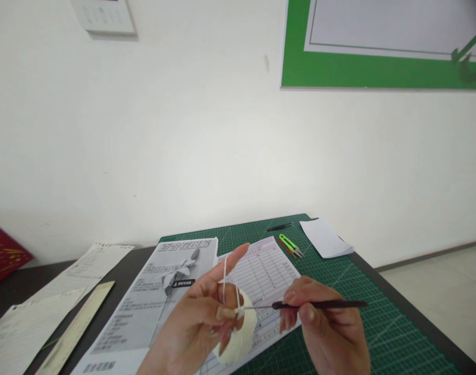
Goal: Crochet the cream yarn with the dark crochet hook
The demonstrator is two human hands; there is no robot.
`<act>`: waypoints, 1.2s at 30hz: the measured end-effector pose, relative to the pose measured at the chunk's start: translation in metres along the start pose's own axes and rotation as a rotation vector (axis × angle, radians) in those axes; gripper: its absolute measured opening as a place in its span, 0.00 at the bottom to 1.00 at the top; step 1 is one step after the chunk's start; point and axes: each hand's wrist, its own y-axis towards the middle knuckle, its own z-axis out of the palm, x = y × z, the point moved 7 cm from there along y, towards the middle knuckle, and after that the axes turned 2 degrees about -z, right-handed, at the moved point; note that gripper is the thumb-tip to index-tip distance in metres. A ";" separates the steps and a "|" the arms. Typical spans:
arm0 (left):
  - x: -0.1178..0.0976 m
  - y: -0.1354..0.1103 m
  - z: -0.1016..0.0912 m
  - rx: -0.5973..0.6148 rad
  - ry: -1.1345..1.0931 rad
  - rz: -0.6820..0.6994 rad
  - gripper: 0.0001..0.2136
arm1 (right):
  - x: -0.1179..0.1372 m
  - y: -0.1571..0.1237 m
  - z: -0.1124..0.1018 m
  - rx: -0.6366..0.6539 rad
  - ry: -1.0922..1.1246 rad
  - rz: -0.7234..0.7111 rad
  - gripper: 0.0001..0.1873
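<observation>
My right hand [329,323] grips a crochet hook [320,304] by its dark handle, the thin metal shaft pointing left. At the shaft's tip is a small piece of white crochet work [240,312], which my left hand [201,312] pinches between thumb and finger. White yarn [224,281] loops over my raised left index finger and runs down to the work. Below and behind my left hand sits a ball of cream yarn [241,336], partly hidden by the fingers. It rests on a printed table sheet [261,265].
A green cutting mat [378,307] covers much of the dark table. On it lie green thread snips [290,245], a dark pen-like tool [280,227] and white paper [326,238]. Left are a printed pattern sheet [144,307], a ruler [79,325] and handwritten papers [35,325]. A white wall [202,156] stands behind.
</observation>
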 end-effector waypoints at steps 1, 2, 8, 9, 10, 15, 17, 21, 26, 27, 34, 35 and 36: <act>0.000 0.000 0.001 0.005 0.005 -0.009 0.33 | 0.000 0.000 -0.001 -0.003 0.007 0.008 0.06; 0.000 0.000 0.001 0.006 0.005 -0.011 0.33 | -0.001 0.000 -0.001 -0.012 0.020 0.021 0.05; -0.002 0.000 -0.001 -0.001 0.093 -0.017 0.32 | -0.021 0.000 -0.006 -0.138 0.182 0.280 0.06; -0.002 -0.001 -0.001 0.003 0.115 -0.008 0.32 | -0.025 0.000 -0.005 -0.151 0.207 0.325 0.06; -0.002 -0.001 -0.001 0.003 0.131 0.010 0.31 | -0.028 0.000 -0.004 -0.160 0.228 0.363 0.06; -0.008 -0.005 0.001 -0.046 0.266 0.145 0.27 | -0.033 0.003 -0.001 -0.223 0.300 0.425 0.07; -0.010 -0.006 0.006 -0.052 0.390 0.200 0.26 | -0.032 0.004 -0.001 -0.249 0.303 0.428 0.08; -0.015 -0.010 0.013 -0.052 0.748 0.295 0.22 | -0.030 0.006 -0.003 -0.282 0.282 0.412 0.08; -0.028 -0.015 0.001 -0.265 1.050 0.452 0.19 | -0.032 0.007 -0.007 -0.309 0.249 0.395 0.07; -0.029 -0.016 0.000 -0.290 1.061 0.477 0.19 | -0.032 0.007 -0.007 -0.314 0.242 0.399 0.07; -0.024 -0.023 0.019 -0.386 1.113 0.627 0.15 | -0.033 0.006 -0.007 -0.305 0.255 0.397 0.07; -0.024 -0.024 0.021 -0.407 1.120 0.655 0.16 | -0.034 0.005 -0.006 -0.300 0.265 0.399 0.07; -0.024 -0.025 0.023 -0.422 1.129 0.682 0.16 | -0.035 0.005 -0.006 -0.299 0.276 0.403 0.07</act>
